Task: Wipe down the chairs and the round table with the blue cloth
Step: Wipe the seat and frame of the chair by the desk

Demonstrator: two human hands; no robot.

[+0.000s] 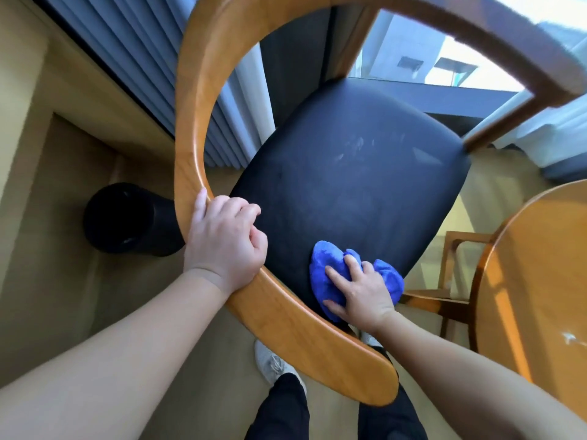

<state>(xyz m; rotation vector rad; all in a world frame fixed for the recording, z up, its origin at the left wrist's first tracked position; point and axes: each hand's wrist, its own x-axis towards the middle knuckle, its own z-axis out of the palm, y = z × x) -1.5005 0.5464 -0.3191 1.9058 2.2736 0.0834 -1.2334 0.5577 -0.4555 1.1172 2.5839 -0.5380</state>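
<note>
- Down at the near edge of the black seat (349, 173): blue cloth (324, 265), bunched into a soft wad, lying on the upholstery.
- Right on top of it, right hand (362, 293), palm down; fingers (337, 276) spread and only lightly bent, pressing the cloth into the seat rather than gripping it.
- Cloth bulging out past the fingertips toward the seat's middle, spilling out on the little-finger side too; thumb laid along its near-left edge.
- Left of the seat, left hand (225, 246) clamped on the curved wooden rail (193, 115) of the chair; fingers curled over the inner side toward the seat, thumb stretched up along the rail's top.
- Rail sweeping round the seat in one big loop, ending in a rounded tip nearer than the seat's near edge.
- Faint pale smears across the seat's middle, on the far side of the cloth.
- Right of the seat: round table (540, 281), glossy wood, only partly in shot; second chair (454, 246) between seat and table, just its wooden frame showing.
- Left of the seat, beyond the rail: black bin (127, 217) on the floor.
- Beyond the seat's far-left edge: blue-grey curtain (127, 42); beyond the far edge, window (409, 55), bright with daylight.
- Nearer than the seat, below the rail: pale shoe (270, 360) and dark trouser legs.
</note>
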